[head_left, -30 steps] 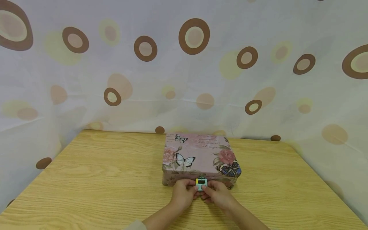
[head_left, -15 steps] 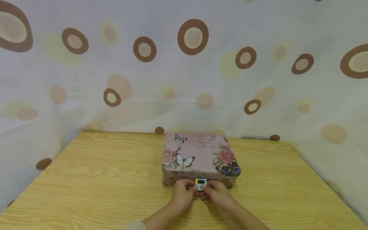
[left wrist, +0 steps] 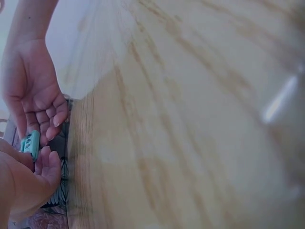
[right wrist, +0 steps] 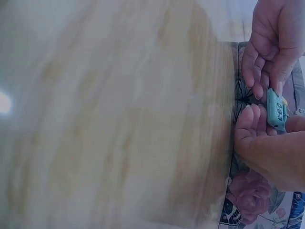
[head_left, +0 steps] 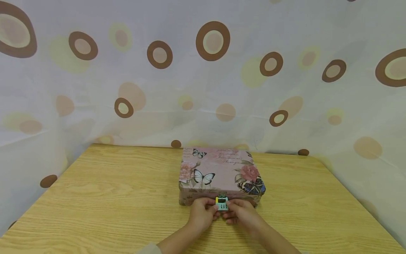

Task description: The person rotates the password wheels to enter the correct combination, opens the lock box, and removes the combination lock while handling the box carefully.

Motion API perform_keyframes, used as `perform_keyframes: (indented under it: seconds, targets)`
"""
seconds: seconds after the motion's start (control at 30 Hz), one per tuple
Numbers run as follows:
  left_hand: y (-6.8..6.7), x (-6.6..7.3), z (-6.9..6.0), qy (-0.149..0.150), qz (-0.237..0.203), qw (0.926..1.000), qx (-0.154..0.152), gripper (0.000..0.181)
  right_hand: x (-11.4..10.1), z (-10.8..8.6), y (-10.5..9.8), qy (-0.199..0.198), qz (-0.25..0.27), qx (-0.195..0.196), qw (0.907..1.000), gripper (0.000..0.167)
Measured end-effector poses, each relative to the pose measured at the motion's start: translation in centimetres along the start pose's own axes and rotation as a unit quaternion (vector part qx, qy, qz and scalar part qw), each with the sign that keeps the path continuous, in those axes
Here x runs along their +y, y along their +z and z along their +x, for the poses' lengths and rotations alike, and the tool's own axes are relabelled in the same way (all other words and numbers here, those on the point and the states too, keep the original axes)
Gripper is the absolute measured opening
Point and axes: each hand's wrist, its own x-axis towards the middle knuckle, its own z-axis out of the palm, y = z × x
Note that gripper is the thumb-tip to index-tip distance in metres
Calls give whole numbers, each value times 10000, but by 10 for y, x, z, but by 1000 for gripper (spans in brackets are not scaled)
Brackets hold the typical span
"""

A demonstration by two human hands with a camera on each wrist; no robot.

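Observation:
A small mint-green combination padlock [head_left: 223, 207] with a yellow side hangs at the metal clasp [head_left: 222, 196] on the front of a pink tin box [head_left: 219, 165], which is printed with butterflies and roses. Its number dials face up towards the head camera. My left hand [head_left: 201, 213] pinches the padlock's left side, thumb on the face. At the right edge my right hand [head_left: 246, 216] grips with thumb and index finger, its other fingers curled below. In the right wrist view, the padlock [right wrist: 275, 109] sits between both hands; part of the right thumb is hidden there.
The box lid is down, and the box stands at the back middle of a wood-grain table [head_left: 127, 197]. Behind and at the sides hangs a pale curtain [head_left: 190, 88] with brown rings and pastel dots.
My right thumb has moved off the padlock's face to its right edge, so the dials now show. The right hand has shifted slightly; left hand and box stay put.

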Motion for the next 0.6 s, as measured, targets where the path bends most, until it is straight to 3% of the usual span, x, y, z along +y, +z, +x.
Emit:
perform_keyframes:
  seconds: [0.23, 0.6]
  targets:
    - [0, 1, 0, 34, 12, 10000, -2, 11, 5, 3, -1, -260, -132, -289, 9992, 33]
    - [0, 2, -1, -60, 52, 10000, 29, 11, 4, 3, 3, -295, -190, -174, 9992, 28]
